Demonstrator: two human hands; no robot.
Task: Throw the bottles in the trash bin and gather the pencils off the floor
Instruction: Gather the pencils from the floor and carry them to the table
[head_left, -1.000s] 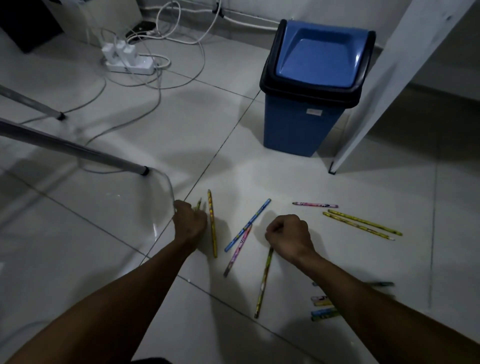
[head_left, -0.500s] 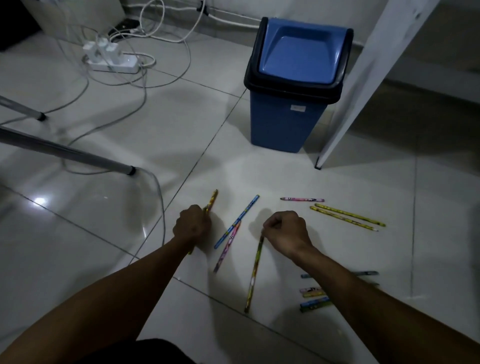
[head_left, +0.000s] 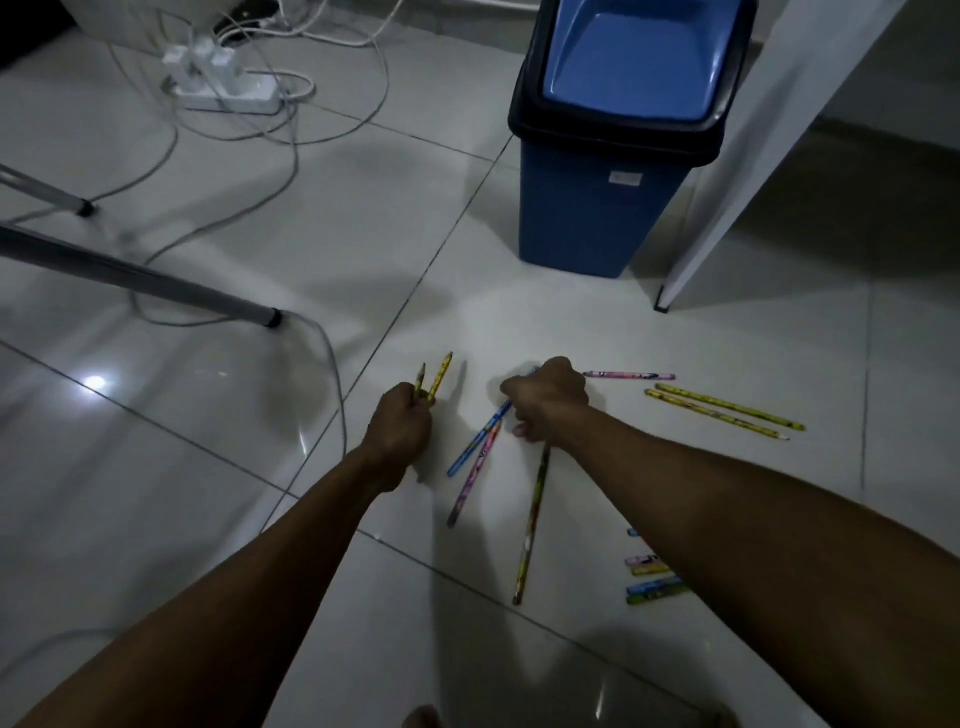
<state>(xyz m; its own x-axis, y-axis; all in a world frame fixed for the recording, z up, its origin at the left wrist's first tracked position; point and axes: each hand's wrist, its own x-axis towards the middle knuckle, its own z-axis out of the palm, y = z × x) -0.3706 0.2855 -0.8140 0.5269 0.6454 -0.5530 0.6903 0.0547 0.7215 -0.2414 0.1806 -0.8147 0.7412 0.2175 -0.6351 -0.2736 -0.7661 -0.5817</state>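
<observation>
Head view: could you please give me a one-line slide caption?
Left hand grips two pencils; right hand closes on a blue pencil near the bin.

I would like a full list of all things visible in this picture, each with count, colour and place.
trash bin: one, blue with black rim, top centre on the floor
power strip: one, white, top left, with cables
pencils in left hand: two, yellow-green, tips pointing up
pencils near right hand: three, blue, pink, dark yellow, on the floor
pink pencil: one, right of right hand
yellow pencils: two, far right
short pencils: several, mixed colours, partly hidden by the right forearm
metal legs: two, grey, left
left hand: closed on pencils
right hand: closed, on the blue pencil
</observation>
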